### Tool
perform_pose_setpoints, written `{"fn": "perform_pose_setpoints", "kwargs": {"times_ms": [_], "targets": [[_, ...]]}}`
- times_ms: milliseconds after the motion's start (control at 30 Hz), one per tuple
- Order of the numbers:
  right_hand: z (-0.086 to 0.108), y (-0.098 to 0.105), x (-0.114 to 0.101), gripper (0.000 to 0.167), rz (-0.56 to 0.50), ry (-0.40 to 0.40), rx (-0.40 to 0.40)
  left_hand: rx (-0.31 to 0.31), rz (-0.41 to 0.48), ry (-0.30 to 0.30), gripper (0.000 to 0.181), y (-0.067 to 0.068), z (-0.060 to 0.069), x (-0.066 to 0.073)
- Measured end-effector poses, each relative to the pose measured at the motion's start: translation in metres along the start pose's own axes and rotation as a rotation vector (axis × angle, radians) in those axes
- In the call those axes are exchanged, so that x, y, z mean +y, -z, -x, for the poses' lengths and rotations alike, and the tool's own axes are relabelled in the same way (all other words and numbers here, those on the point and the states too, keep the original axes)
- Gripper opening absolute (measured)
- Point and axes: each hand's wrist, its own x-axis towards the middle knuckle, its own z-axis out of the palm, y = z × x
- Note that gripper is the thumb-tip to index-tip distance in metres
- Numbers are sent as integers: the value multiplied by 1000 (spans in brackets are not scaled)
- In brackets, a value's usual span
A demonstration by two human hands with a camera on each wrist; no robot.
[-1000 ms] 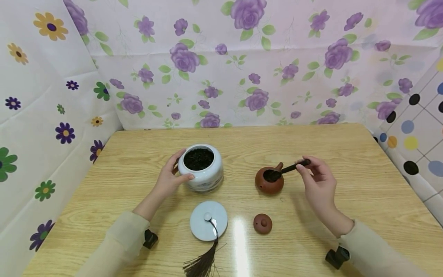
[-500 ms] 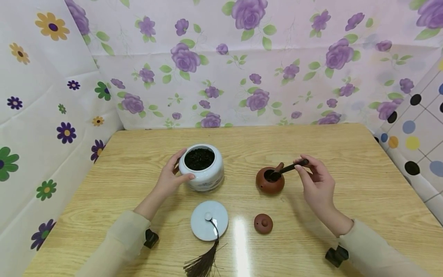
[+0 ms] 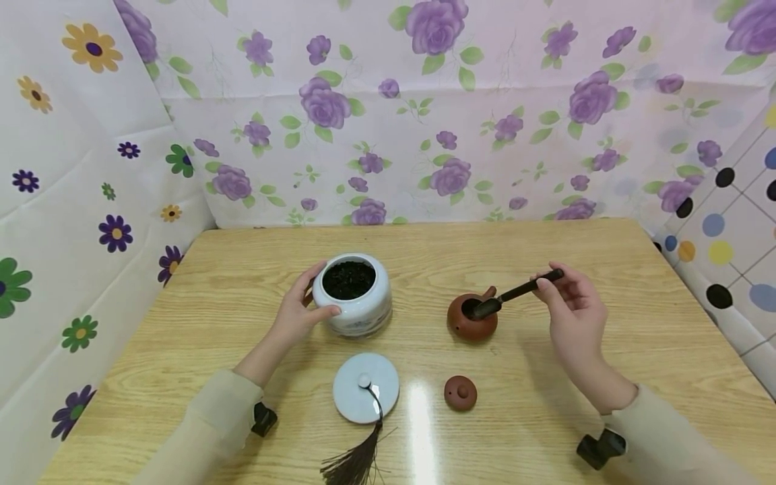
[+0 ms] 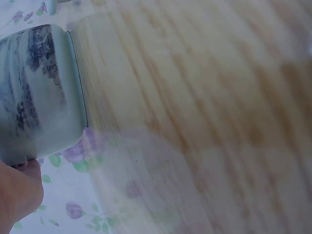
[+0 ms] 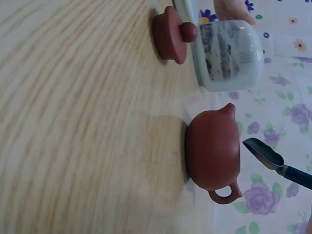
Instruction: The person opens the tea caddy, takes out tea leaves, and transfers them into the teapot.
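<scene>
My left hand (image 3: 303,306) grips a white porcelain jar (image 3: 364,316) by its left side, thumb on the front shoulder. Dark loose tea leaves (image 3: 348,279) lie inside the jar. With my right hand (image 3: 576,316) I pinch the black handle of a tea scoop (image 3: 521,291). The scoop's blade is just above the mouth of a brown clay teapot (image 3: 473,329); in the right wrist view the scoop (image 5: 265,155) shows apart from the teapot (image 5: 214,148). Only part of the jar (image 4: 36,92) and my left hand (image 4: 19,195) appears in the left wrist view.
A pale round jar lid (image 3: 358,397) with a dark tassel (image 3: 358,458) lies in front of the jar. The small teapot lid (image 3: 461,394) sits in front of the teapot. Flowered cloth (image 3: 388,135) hangs behind the wooden table (image 3: 606,249).
My right hand has moved right and slightly up, drawing the scoop's blade out of the teapot's mouth to above its rim. My left hand and the jar have stayed in place.
</scene>
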Motion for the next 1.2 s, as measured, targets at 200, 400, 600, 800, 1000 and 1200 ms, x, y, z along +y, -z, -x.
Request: {"fn": "perform_pose_setpoints", "kwargs": {"times_ms": [200,400,600,800,1000,1200], "targets": [[-8,6,-10,24,-94,-310,157,-4,6,-7,84,1,1,0],[-11,25,-12,14,-235,-524,98,-8,20,-17,83,1,2,-1],[-12,39,-12,13,-196,-691,80,-4,13,-20,84,1,1,-1],[-10,48,-6,16,-132,-771,34,-1,11,-22,85,1,1,-2],[-7,57,2,26,-58,-876,-27,-8,13,-17,84,1,0,-1],[-4,59,11,35,44,-860,-83,-7,16,-15,85,0,1,0]]}}
